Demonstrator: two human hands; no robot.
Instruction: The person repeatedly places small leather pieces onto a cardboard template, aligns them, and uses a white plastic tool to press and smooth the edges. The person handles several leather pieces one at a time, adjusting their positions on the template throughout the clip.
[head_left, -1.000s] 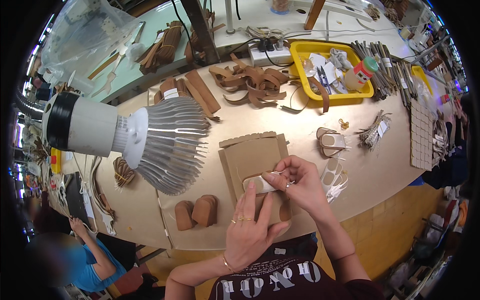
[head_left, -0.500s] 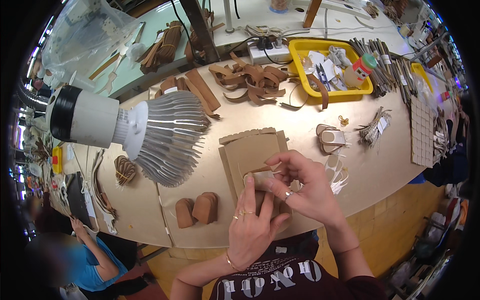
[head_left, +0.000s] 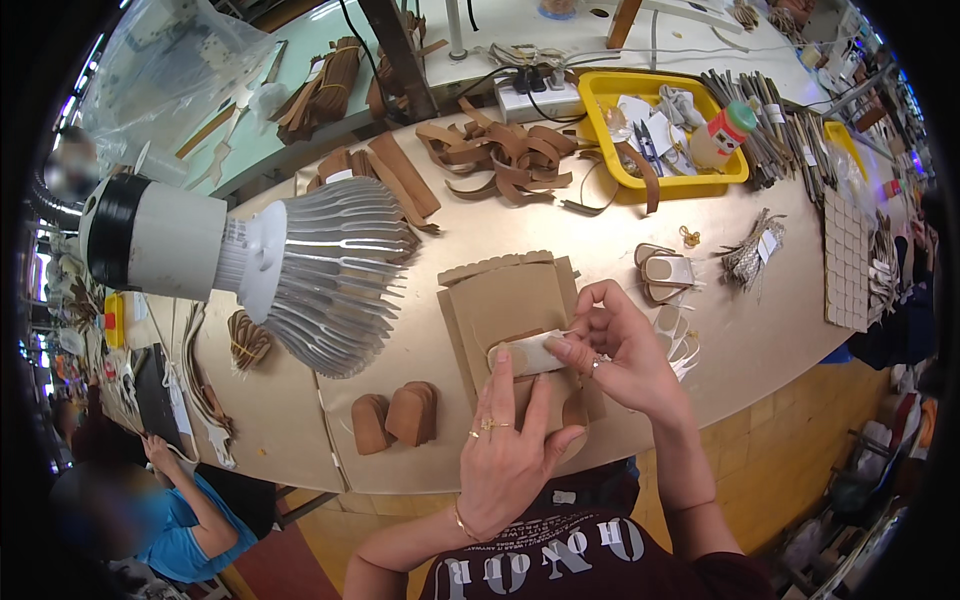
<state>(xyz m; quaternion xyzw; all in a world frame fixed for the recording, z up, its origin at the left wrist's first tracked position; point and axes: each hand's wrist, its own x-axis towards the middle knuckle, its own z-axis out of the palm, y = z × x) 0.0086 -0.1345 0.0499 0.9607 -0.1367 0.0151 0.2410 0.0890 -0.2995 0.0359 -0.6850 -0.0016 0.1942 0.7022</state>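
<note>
A cream, round-ended leather piece point(head_left: 532, 354) with a brown edge along its far side lies on a brown cardboard sheet point(head_left: 505, 290). My left hand point(head_left: 510, 450) reaches over the sheet with its fingers spread, the index fingertip pressing the left end of the piece. The thumb and fingers of my right hand point(head_left: 632, 362) pinch its right end, and that hand covers the tip. A brown piece point(head_left: 574, 408) shows partly beneath my hands. To the left stand two stacks of brown rounded leather pieces point(head_left: 411, 413), point(head_left: 372, 424).
A large finned lamp point(head_left: 330, 280) juts in from the left. Looped cream straps point(head_left: 668, 270), a bundle of thin strips point(head_left: 745, 250) and a yellow tray point(head_left: 665, 185) sit to the right and far right. Tangled brown strips point(head_left: 505, 155) lie behind. A co-worker point(head_left: 200, 530) is at lower left.
My right hand has turned and drawn slightly right, its fingers now closer together. The cream piece shows flatter and longer. My left hand has barely moved.
</note>
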